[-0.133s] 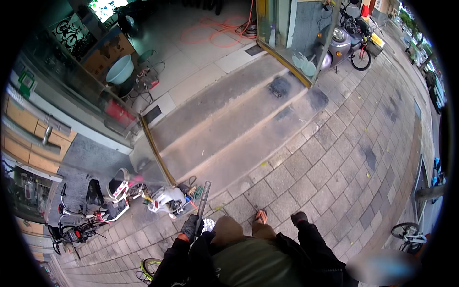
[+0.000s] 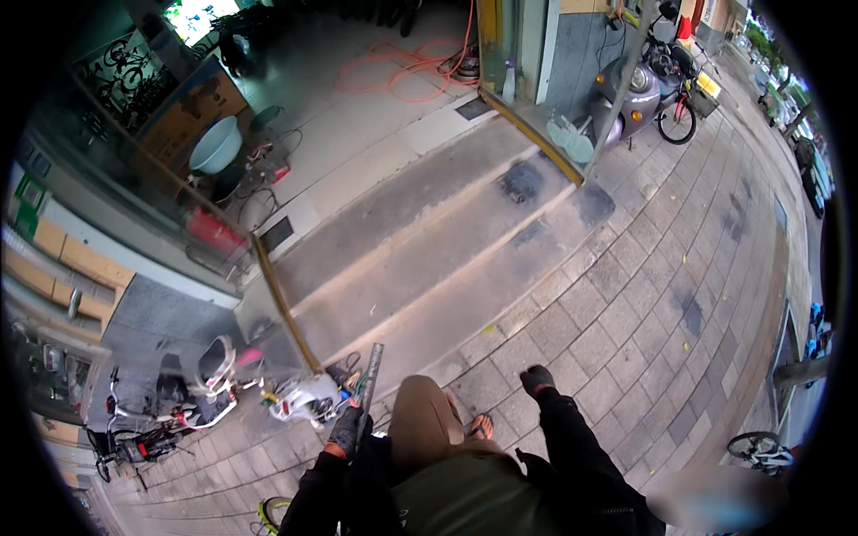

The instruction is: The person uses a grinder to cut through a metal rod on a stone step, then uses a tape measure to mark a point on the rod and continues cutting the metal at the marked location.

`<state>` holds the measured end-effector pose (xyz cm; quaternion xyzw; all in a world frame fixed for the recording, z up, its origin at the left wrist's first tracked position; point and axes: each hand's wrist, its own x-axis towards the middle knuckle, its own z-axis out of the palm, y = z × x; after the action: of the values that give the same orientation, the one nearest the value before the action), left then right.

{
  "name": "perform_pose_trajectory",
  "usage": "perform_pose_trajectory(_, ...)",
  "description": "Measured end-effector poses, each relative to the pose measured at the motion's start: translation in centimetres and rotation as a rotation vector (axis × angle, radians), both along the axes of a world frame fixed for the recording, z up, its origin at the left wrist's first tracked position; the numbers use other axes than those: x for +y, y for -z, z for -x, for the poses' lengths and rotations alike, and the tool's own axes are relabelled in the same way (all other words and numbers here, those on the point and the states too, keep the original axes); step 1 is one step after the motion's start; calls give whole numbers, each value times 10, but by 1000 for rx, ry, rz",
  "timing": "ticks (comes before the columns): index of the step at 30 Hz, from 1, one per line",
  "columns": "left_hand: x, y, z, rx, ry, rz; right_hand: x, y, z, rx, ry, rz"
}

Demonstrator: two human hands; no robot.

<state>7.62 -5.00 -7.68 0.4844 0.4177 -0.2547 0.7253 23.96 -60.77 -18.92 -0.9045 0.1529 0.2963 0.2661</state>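
My left hand (image 2: 345,432), in a dark glove, is wrapped round a long, thin grey bar (image 2: 372,377). The bar stands nearly upright, its upper end rising past the hand toward the steps; its exact kind is unclear. To the right, my gloved right hand (image 2: 538,381) is held out over the paving, fingers curled in, with nothing seen in it. One sandalled foot (image 2: 483,427) and a brown trouser leg (image 2: 427,411) show between my arms.
Three steps (image 2: 407,255) rise to a shop doorway with an orange hose (image 2: 420,67) and a pale blue basin (image 2: 216,146). White scooters (image 2: 308,399) stand at the lower left, a grey scooter (image 2: 630,94) at the upper right. Paving (image 2: 617,313) runs along the right.
My right hand has swung forward, up and slightly left in view. One leg has come forward. My left hand keeps the bar, which has shifted slightly left.
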Motion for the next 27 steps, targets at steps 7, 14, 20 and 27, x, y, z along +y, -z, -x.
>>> perform_pose_trajectory(7, 20, -58, -285, -55, 141, -97, 54, -42, -253, -267, -58, -71)
perform_pose_trajectory(14, 6, -220, -544, -196, 190, -64, -82, -123, -164, 466, -483, 361)
perform_pose_trajectory(20, 4, -319, -745, -177, 316, -49, -17, -231, -236, 645, 92, 184)
perform_pose_trajectory(27, 11, -389, -900, -424, 762, -394, -3, -161, -538, 274, -225, 238)
